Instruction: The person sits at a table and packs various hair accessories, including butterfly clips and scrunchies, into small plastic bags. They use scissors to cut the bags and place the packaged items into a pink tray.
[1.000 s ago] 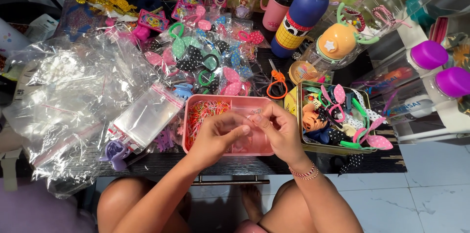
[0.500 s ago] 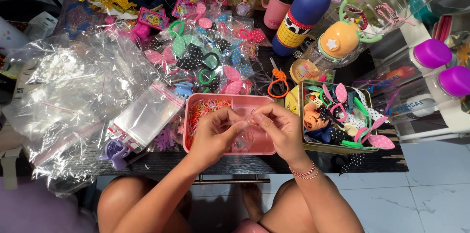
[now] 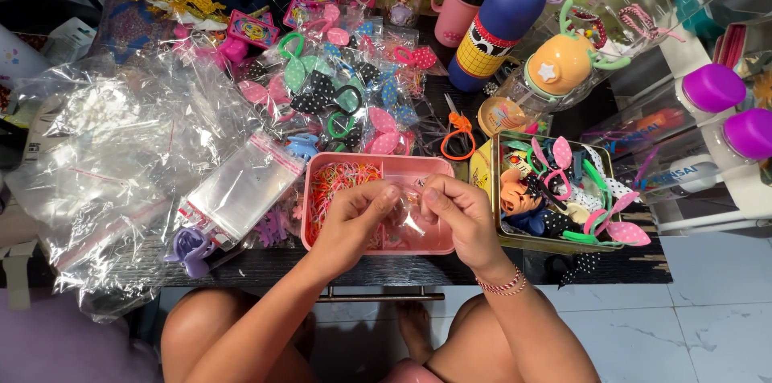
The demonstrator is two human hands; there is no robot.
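Left hand (image 3: 354,218) and right hand (image 3: 458,210) both pinched a small clear bag (image 3: 406,218), held over the pink tray (image 3: 418,167) at the table's (image 3: 265,266) near edge; tin box (image 3: 489,182) just right.

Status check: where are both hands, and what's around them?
Left hand and right hand together pinch a small clear plastic bag over the pink divided tray. Coloured elastic bands in its left compartment. Yellow tin of hair accessories at right.

Bottles (image 3: 503,17) and hair clips (image 3: 338,93) crowded the desk (image 3: 265,266) behind the pink tray (image 3: 378,164); only its near edge lay open.
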